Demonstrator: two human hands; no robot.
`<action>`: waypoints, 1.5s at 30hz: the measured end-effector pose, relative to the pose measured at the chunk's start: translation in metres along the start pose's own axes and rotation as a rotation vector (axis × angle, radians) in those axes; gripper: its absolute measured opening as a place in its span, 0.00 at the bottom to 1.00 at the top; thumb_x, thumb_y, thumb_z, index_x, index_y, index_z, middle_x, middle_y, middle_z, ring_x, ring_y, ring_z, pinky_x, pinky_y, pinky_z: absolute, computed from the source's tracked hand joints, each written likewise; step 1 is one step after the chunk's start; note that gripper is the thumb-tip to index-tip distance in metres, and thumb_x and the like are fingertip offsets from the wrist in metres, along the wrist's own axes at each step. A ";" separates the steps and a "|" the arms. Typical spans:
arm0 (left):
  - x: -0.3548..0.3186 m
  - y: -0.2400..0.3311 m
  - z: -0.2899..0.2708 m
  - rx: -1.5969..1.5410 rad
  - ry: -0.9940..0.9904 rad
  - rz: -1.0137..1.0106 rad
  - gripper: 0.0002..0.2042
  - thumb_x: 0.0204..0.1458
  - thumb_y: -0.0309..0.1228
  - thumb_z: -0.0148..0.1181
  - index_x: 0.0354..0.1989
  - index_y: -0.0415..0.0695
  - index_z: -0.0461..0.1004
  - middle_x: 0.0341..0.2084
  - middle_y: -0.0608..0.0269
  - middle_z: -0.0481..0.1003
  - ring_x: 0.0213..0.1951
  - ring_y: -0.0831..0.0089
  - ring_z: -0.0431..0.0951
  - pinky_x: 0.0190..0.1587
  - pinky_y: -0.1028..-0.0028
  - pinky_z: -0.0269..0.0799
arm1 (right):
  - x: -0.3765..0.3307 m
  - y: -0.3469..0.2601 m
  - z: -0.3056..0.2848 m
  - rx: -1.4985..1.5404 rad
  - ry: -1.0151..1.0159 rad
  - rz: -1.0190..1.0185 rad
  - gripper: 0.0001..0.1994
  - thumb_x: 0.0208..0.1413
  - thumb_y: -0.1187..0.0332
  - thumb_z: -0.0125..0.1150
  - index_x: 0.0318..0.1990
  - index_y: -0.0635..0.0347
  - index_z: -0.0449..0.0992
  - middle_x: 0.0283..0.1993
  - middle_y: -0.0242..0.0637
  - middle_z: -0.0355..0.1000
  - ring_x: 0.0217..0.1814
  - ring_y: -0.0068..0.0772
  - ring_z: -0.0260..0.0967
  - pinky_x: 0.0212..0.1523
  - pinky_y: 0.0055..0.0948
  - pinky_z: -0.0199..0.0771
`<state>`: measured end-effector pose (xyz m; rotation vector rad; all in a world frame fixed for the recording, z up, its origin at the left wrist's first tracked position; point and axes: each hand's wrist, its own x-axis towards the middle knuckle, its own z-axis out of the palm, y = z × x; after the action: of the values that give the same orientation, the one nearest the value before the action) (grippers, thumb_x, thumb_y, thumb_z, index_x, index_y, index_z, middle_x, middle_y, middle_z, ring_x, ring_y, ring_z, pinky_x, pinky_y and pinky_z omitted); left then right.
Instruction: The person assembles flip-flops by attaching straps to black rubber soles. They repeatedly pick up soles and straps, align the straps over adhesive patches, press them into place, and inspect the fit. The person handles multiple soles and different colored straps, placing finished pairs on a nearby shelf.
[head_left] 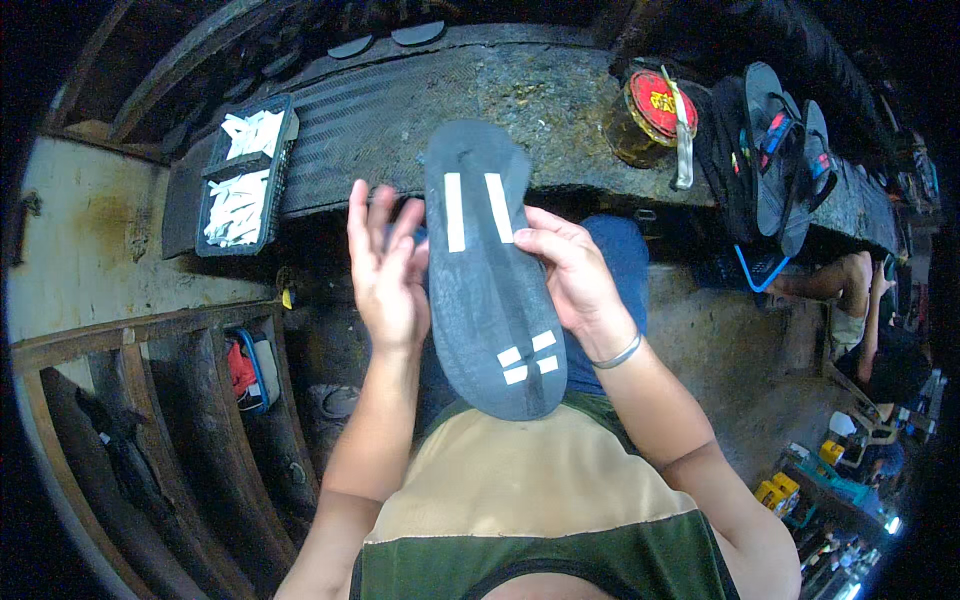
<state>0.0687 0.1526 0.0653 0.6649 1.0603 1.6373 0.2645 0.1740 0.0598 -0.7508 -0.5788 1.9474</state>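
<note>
Seemingly, white strips (455, 212) are being placed or checked on the dark sole (482, 300), mid-frame; the right hand (578, 275) pinches its edge, the left hand (390, 290) has fingers spread loosely alongside; pressing them calls for steady support.

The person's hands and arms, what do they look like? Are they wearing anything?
The left hand and right hand are bare, without gloves. A thin, shiny, silver-coloured bangle sits on the right wrist; none shows on the left. No sleeves cover the left forearm or right forearm.
</note>
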 end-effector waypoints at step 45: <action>-0.003 0.114 0.038 0.695 -0.430 0.415 0.25 0.45 0.24 0.73 0.56 0.42 0.79 0.48 0.58 0.72 0.51 0.71 0.71 0.56 0.70 0.68 | -0.041 -0.036 0.086 -0.503 0.042 -0.226 0.09 0.58 0.69 0.72 0.42 0.66 0.84 0.37 0.35 0.84 0.37 0.19 0.79 0.39 0.26 0.80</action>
<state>0.0498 0.1522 0.1837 1.7059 1.2122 1.3345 0.2407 0.1463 0.1547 -0.9834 -1.1009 1.5860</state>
